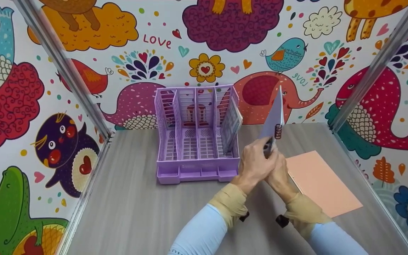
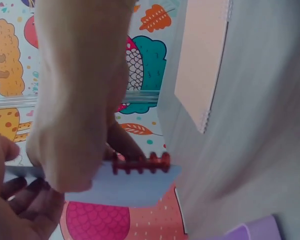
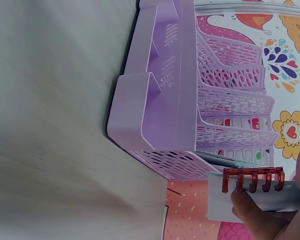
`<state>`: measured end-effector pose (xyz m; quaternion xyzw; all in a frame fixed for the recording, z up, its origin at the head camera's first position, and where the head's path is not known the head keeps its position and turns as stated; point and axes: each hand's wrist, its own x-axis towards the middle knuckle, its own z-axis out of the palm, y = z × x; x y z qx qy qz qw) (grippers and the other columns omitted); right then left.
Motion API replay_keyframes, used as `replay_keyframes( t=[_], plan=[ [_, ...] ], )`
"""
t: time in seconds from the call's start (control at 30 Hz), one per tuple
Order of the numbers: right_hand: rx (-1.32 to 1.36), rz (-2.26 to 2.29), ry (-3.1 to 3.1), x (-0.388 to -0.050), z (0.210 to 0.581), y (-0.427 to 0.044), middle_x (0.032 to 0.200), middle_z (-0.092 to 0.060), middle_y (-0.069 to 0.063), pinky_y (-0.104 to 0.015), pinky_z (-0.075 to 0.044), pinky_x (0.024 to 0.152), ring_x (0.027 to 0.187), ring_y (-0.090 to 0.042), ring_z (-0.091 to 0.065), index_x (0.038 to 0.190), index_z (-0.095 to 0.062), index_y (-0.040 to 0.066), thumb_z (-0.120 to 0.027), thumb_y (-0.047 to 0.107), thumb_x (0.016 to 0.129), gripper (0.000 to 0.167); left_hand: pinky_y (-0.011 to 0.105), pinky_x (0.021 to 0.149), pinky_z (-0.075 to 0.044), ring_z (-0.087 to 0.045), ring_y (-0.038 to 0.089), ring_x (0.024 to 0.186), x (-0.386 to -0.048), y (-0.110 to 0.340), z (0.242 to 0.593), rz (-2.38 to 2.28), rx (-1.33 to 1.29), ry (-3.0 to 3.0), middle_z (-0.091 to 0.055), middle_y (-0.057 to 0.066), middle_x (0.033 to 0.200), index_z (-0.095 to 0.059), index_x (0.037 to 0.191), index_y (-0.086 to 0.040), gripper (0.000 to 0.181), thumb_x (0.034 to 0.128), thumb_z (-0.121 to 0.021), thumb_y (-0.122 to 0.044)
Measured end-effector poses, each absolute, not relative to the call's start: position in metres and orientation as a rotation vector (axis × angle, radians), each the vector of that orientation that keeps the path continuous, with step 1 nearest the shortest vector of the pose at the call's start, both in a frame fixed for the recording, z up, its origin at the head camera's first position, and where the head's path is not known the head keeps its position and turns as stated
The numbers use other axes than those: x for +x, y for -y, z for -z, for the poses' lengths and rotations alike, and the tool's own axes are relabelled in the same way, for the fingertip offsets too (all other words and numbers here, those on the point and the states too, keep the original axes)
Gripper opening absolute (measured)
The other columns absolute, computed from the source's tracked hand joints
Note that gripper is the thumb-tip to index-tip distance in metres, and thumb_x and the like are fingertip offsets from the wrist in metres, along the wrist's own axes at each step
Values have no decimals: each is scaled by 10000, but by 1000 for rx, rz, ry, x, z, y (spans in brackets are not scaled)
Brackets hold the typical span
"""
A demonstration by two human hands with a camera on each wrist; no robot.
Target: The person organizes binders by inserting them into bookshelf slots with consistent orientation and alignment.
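Both hands hold a thin notebook with a pale lilac cover (image 1: 273, 118) and red ring binding (image 1: 278, 131). It stands upright, nearly edge-on in the head view, to the right of a purple file organizer (image 1: 198, 165). My left hand (image 1: 257, 161) grips its lower part, fingers curled about the edge in the left wrist view. Close against it, my right hand (image 1: 279, 177) also grips the notebook; in the right wrist view a finger (image 3: 250, 210) lies beside the red rings (image 3: 254, 179). Parts of both hands hide each other.
A grey patterned book (image 1: 229, 127) leans in the organizer's rightmost slot. On the table (image 1: 129, 209), right of the hands, lies a peach notebook (image 1: 324, 182). Metal frame posts (image 1: 66, 71) and a cartoon-printed wall surround the table.
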<state>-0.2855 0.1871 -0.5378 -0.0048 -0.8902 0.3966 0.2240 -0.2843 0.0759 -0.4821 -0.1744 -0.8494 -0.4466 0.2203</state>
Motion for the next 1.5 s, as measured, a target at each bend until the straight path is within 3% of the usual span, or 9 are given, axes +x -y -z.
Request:
replay_keyframes(
  t=[0.1,0.23,0.53,0.83,1.27,1.43,1.5],
  plan=[
    [87,-992,2424,-290,535,-185,985,-752,-342,-687,-574,753,825,-493,-718,1257,-652,-128,-607,-14,951,329,261,884,-661,-848,211,1002,-286,-66,490,1235,-535,2269,-869,81,1131,-823,1256,-90,347,998,-771,-316],
    [195,-913,2367,-294,532,-183,936,-759,-320,-688,-590,732,790,-499,-741,1332,-610,-94,-649,6,1000,349,287,868,-669,-844,221,1000,-290,-49,503,1254,-565,2203,-865,110,1134,-809,1272,-44,402,1023,-769,-358],
    [156,-947,2334,-293,522,-170,1108,-789,-382,-734,-597,897,1040,-608,-777,1247,-676,-108,-670,-10,987,278,415,940,-675,-829,309,1048,-307,-10,521,1157,-501,2167,-848,153,1159,-781,1287,-9,366,1077,-696,-297],
    [167,-958,2321,-290,517,-155,1119,-795,-374,-716,-617,912,1039,-593,-786,1187,-718,-119,-696,21,998,236,465,1073,-618,-774,338,1178,-324,30,537,1031,-316,2301,-833,139,1275,-785,1305,-52,385,1059,-705,-336],
    [249,-961,2296,-286,521,-141,1008,-790,-339,-704,-615,849,960,-558,-787,1091,-712,-96,-682,26,1002,154,482,1139,-568,-725,371,1258,-337,95,561,828,-100,2452,-804,153,1357,-775,1333,-63,397,1031,-718,-315],
    [303,-919,2285,-284,526,-134,1005,-796,-315,-691,-622,836,950,-540,-794,1100,-718,-89,-684,28,996,160,535,1142,-549,-691,411,1270,-342,118,573,820,-13,2477,-788,182,1360,-763,1338,-49,410,1010,-746,-295],
    [314,-924,2284,-284,528,-131,1026,-799,-315,-687,-628,852,971,-537,-797,1116,-720,-88,-682,35,1002,171,606,1135,-535,-656,423,1312,-344,127,578,813,48,2498,-764,195,1379,-750,1352,-45,425,1012,-730,-299]
  ],
)
